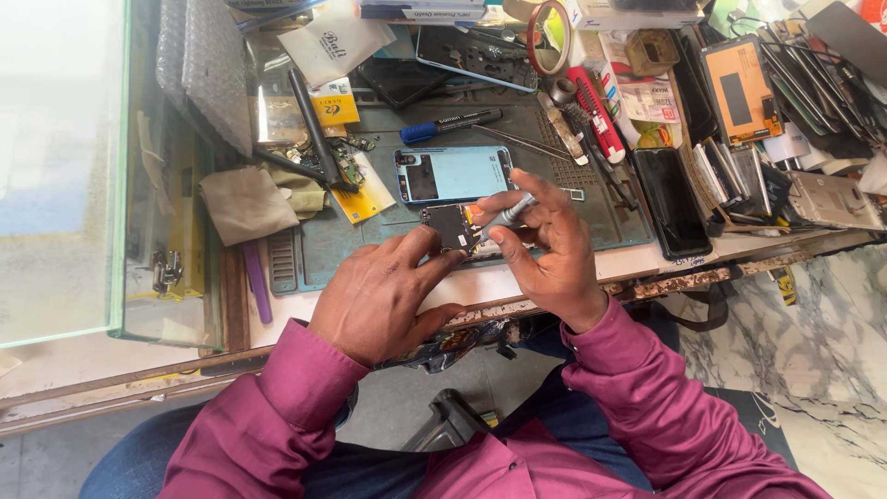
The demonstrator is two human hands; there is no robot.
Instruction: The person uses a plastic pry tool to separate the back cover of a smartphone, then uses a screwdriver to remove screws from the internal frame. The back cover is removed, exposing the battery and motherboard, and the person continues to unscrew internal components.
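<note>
My left hand rests on the bench edge, thumb and forefinger pinching a dark phone circuit board flat on the green work mat. My right hand grips a small silver-handled screwdriver, its tip pointing down at the board's right side. Just behind the board lies a light blue phone back frame, open face up.
A black phone lies right of the mat. A blue-capped marker, tweezers, red tool, tape roll and several phone parts crowd the back. A glass panel stands at left with a cloth beside it.
</note>
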